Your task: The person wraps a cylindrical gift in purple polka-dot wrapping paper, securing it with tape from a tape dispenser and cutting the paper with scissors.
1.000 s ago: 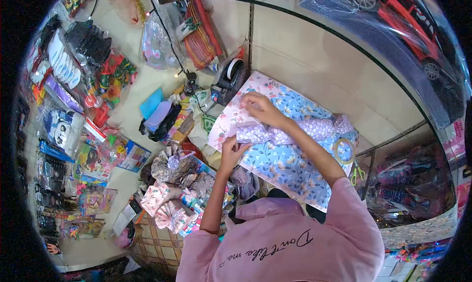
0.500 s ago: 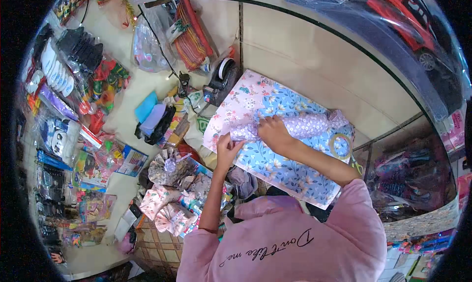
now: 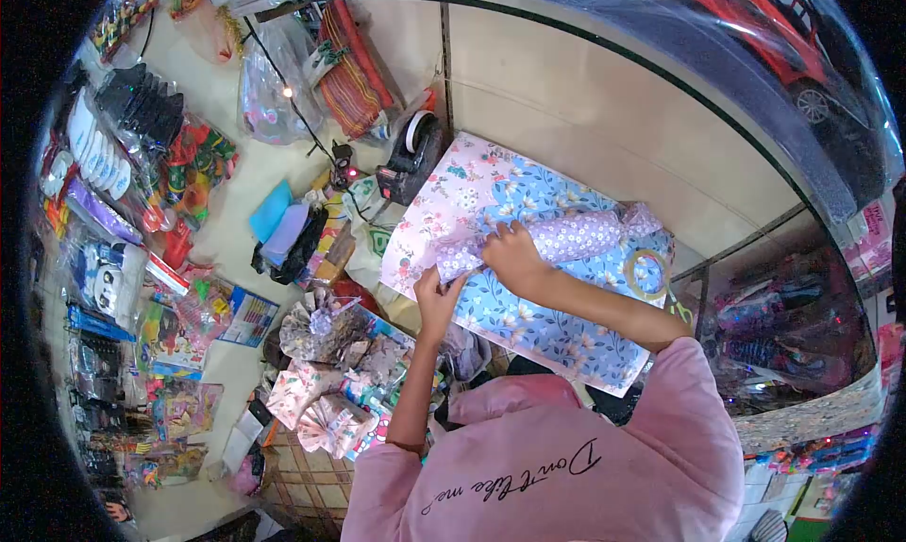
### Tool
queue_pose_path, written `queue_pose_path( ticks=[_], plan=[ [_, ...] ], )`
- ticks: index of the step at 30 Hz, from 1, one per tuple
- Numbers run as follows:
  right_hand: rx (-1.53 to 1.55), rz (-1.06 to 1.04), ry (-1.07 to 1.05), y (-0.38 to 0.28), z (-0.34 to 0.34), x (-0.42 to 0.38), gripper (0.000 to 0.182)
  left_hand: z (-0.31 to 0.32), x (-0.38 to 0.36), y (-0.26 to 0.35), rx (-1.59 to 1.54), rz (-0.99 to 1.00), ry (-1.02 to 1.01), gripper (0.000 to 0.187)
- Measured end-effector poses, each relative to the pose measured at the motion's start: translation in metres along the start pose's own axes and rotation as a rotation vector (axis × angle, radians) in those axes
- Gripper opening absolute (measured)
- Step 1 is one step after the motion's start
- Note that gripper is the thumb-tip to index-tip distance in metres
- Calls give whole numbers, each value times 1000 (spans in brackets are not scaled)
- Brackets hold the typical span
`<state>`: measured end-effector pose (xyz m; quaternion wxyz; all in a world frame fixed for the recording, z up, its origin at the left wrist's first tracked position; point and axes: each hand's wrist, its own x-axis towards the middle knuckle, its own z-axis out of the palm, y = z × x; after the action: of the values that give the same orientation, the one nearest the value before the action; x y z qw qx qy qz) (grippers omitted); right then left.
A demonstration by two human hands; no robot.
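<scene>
A long parcel wrapped in purple flowered gift paper [image 3: 576,235] lies aslant on flat sheets of blue flowered wrapping paper [image 3: 528,320] and pink flowered paper [image 3: 425,221]. Its right end is gathered like a sweet wrapper. My right hand [image 3: 514,259] is closed on the parcel near its left end, fingers curled over the paper. At the lower edge of that left end, my left hand [image 3: 439,301] pinches the purple paper between thumb and fingers. A roll of clear tape [image 3: 646,274] lies on the blue sheet, with scissors [image 3: 678,306] beside it, partly hidden.
A black tape dispenser [image 3: 411,160] stands behind the papers. Wrapped gifts with paper fans [image 3: 330,419] sit left of my left arm. Packaged goods [image 3: 203,164] crowd the far left. A glass case [image 3: 774,325] lies to the right, and a boxed red toy car [image 3: 764,27] stands above.
My right hand has shifted slightly left along the parcel, toward my left hand. My left hand stays at the parcel's left end. The whole view has moved a little.
</scene>
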<state>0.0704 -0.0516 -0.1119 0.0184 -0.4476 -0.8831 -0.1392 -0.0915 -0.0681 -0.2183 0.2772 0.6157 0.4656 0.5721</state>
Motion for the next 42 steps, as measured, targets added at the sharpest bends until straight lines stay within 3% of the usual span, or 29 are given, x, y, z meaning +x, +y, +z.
queue_pose_path(
  ticks=[3, 9, 12, 15, 18, 21, 22, 26, 29, 33, 38, 41, 42],
  plan=[
    [3, 35, 23, -3, 2, 0, 6, 2, -2, -4, 8, 37, -3, 25],
    [144, 145, -149, -5, -2, 3, 15, 1, 4, 26, -121, -74, 5, 19],
    [28, 121, 41, -2, 7, -8, 31, 0, 5, 26, -204, -165, 18, 18],
    [404, 130, 11, 12, -9, -24, 55, -2, 8, 23, -296, -146, -1, 24],
    [730, 157, 112, 49, -33, -53, 72, -10, 13, 32, -368, -125, -17, 30],
    [711, 328, 7, 86, -64, -97, 77, -29, 18, 51, -108, -71, 71, 35],
    [703, 395, -40, 96, -67, -113, 78, -35, 20, 57, -176, -73, 101, 40],
    [322, 547, -28, 132, -13, -167, 73, -34, 14, 61, -167, 47, 365, 44],
    [307, 538, 32, 142, 3, -182, 60, -7, 5, 90, -106, 269, 230, 42],
    [351, 466, 130, 159, 26, -177, 44, 45, 8, 135, 179, 464, -270, 50],
    [287, 325, 167, 142, -12, -178, 35, 95, 14, 152, 367, 518, -514, 71],
    [297, 309, 13, 118, -34, -182, 31, 108, 16, 162, 525, 501, -623, 85],
    [193, 278, 126, 108, -24, -187, 27, 111, 16, 159, 566, 488, -655, 87]
  ],
)
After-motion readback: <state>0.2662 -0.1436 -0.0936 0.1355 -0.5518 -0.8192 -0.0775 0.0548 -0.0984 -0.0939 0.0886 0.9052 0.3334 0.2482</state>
